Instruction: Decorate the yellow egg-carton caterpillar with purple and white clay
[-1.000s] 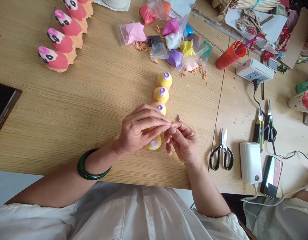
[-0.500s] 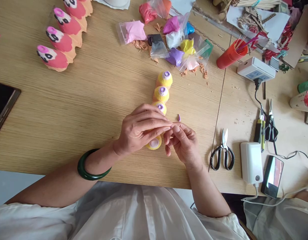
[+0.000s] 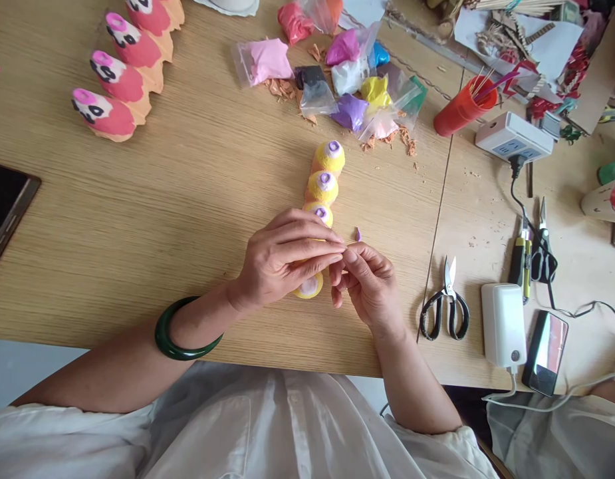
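Note:
My left hand (image 3: pixel 290 256) lies over the lower part of a row of yellow egg-carton cups (image 3: pixel 323 187), its fingers pressed together and its tips meeting my right hand. Thumb and forefinger of my right hand (image 3: pixel 364 276) are pinched at those tips; whatever is between them is too small or hidden to make out. The upper cups carry white patches with purple clay rings. On the lowest cup, a plain pale patch (image 3: pixel 308 286) shows without a ring. A small purple clay sliver (image 3: pixel 358 234) lies on the table just beyond my right hand.
Bags of coloured clay (image 3: pixel 350 112) lie at the back, amid shavings. Pink-painted egg-carton cups (image 3: pixel 110 118) stand far left, above a dark tablet (image 3: pixel 8 206). Rightward are black-handled scissors (image 3: pixel 444 303), a white power bank (image 3: pixel 504 326), a phone (image 3: pixel 545 352), a red cup (image 3: pixel 464 106) and a power strip (image 3: pixel 514 136).
Both hands stay joined at the fingertips over the yellow cups, with only a slight shift of the fingers. Nothing else on the table has visibly moved.

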Motion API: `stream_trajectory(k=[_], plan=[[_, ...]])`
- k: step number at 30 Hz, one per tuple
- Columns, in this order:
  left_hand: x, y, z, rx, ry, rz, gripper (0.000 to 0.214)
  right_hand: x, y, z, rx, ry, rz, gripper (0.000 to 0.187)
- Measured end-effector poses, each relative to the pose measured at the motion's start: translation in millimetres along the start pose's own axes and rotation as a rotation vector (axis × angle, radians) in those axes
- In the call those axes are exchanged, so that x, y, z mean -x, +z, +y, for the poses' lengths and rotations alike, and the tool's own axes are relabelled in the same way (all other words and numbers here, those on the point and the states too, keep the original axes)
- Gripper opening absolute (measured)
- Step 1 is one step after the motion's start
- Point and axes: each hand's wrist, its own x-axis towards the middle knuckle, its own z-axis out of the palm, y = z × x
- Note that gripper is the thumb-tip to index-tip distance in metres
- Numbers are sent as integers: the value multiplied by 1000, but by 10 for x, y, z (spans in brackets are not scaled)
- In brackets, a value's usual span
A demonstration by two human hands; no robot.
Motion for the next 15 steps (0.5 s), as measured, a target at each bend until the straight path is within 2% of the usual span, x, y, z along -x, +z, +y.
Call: stream_trajectory(k=[7, 10, 15], plan=[[3, -11, 10, -29, 43, 10, 16, -2, -16, 21, -15, -5, 3, 37], [-12, -19, 18, -52, 6, 10, 20, -6, -22, 21, 9, -11, 40, 40], [-23, -35, 25, -28, -40, -27, 8, -7, -5, 3, 24, -7, 32, 45]])
